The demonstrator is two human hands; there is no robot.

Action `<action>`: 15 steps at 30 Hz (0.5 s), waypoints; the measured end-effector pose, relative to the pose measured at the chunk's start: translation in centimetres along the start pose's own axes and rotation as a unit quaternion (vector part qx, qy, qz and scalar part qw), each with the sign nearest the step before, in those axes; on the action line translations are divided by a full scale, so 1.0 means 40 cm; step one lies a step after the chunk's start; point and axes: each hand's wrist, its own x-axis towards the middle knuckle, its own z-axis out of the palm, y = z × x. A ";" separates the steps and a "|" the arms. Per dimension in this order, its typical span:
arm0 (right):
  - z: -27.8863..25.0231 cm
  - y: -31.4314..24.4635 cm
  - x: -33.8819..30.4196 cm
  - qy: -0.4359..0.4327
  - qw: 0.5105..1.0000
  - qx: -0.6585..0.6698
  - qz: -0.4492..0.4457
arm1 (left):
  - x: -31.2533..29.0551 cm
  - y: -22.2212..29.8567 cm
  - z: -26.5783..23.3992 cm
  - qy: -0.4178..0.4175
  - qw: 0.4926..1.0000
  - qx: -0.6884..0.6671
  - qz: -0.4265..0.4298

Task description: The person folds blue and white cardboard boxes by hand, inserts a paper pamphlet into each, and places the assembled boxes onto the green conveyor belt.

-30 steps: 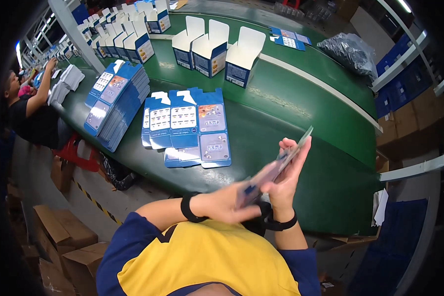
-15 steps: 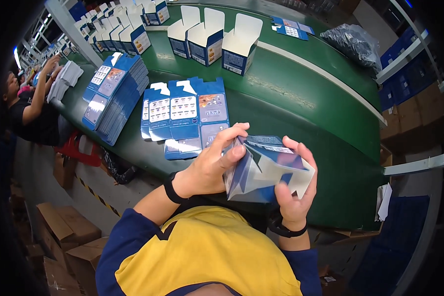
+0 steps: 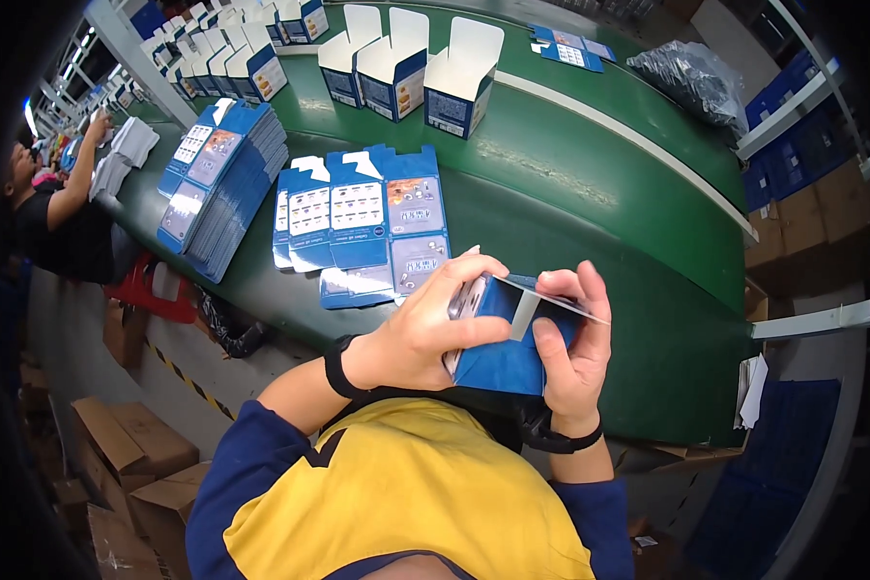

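Between my two hands, close to my body, is a blue cardboard box (image 3: 501, 365) with flaps at one end. My left hand (image 3: 433, 324) grips its left side, thumb lying across the flaps. On the right side, my right hand (image 3: 575, 353) holds it with the thumb on the blue end face and the fingers around a raised flap. Just beyond my left hand lie several flat blue carton blanks (image 3: 360, 253), overlapping on the green table. A tall stack of the same blanks (image 3: 224, 193) stands to their left.
Open-topped blue boxes (image 3: 459, 92) stand on the green conveyor (image 3: 570, 159), with more rows at the far left. A flat blank (image 3: 572, 50) and a grey plastic bag (image 3: 688, 82) lie at the far right. A person (image 3: 58, 208) works on the left. Brown cartons (image 3: 130, 445) sit on the floor.
The flaps at the box's end have been folded in, and its blue end face now shows. My left thumb has moved across onto the flaps. The standing boxes have shifted slightly left in view.
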 end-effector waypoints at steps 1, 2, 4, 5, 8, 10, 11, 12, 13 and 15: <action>0.001 -0.002 -0.001 -0.004 0.998 -0.057 0.003 | 0.002 0.003 -0.001 -0.009 1.000 0.015 0.004; -0.004 -0.001 0.003 -0.005 0.998 -0.057 0.003 | 0.003 0.005 0.002 -0.008 1.000 0.015 0.004; -0.023 0.002 0.020 -0.077 0.982 -0.106 -0.134 | 0.004 0.015 0.016 0.059 0.995 -0.080 -0.025; -0.027 0.003 0.026 -0.112 0.964 -0.130 -0.202 | 0.004 0.018 0.019 0.093 0.987 -0.127 -0.039; -0.008 -0.019 0.039 -0.078 0.968 -0.173 -0.165 | 0.005 0.006 0.005 0.072 0.996 -0.053 0.020; -0.003 -0.028 0.045 -0.061 0.968 -0.194 -0.146 | 0.009 -0.003 -0.011 0.060 0.997 -0.016 0.048; -0.002 -0.030 0.048 -0.067 0.969 -0.206 -0.121 | 0.014 -0.006 -0.022 0.023 0.998 0.017 0.062; -0.002 -0.032 0.047 -0.075 0.969 -0.217 -0.096 | 0.016 -0.004 -0.032 -0.013 0.996 0.051 0.074; -0.001 -0.032 0.047 -0.082 0.968 -0.228 -0.071 | 0.017 -0.001 -0.037 -0.049 0.992 0.084 0.086; 0.005 -0.027 0.051 -0.076 0.965 -0.238 -0.076 | 0.018 0.007 -0.038 -0.050 0.993 0.083 0.071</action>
